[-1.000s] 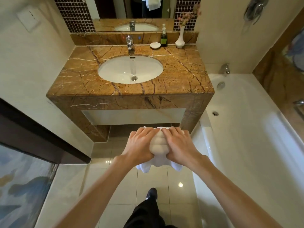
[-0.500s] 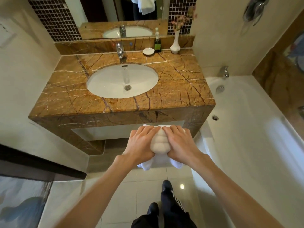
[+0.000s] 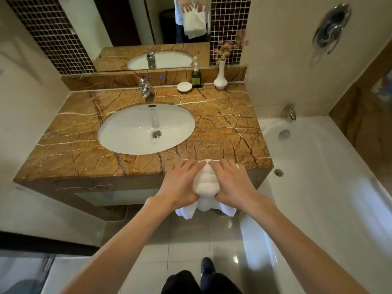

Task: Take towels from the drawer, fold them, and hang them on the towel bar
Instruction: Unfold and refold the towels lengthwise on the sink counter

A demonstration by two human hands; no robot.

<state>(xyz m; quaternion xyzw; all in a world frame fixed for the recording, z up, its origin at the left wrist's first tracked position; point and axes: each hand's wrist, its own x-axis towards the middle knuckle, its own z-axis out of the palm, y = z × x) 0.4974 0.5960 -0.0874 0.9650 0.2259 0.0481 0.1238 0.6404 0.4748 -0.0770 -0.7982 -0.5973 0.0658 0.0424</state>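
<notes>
Bunched white towel (image 3: pixel 205 184) is gripped between left hand (image 3: pixel 180 184) and right hand (image 3: pixel 236 185), fingers (image 3: pixel 192 166) curled round it, loose ends hanging below. Vs. 1 sec ago, the bundle has been carried fwd and is now seen at the front edge of the brown marble bench (image 3: pixel 70 149), at 6 o'clock from the basin (image 3: pixel 127 141); grip unchanged. Prob. to be laid down for folding. No towel bar is seen. At 12: tap (image 3: pixel 145 87), mirror (image 3: pixel 131 20). At 1: soap dish (image 3: pixel 184 86), bottle (image 3: pixel 196 76), vase (image 3: pixel 220 78). At 3: bathtub (image 3: pixel 328 177).
</notes>
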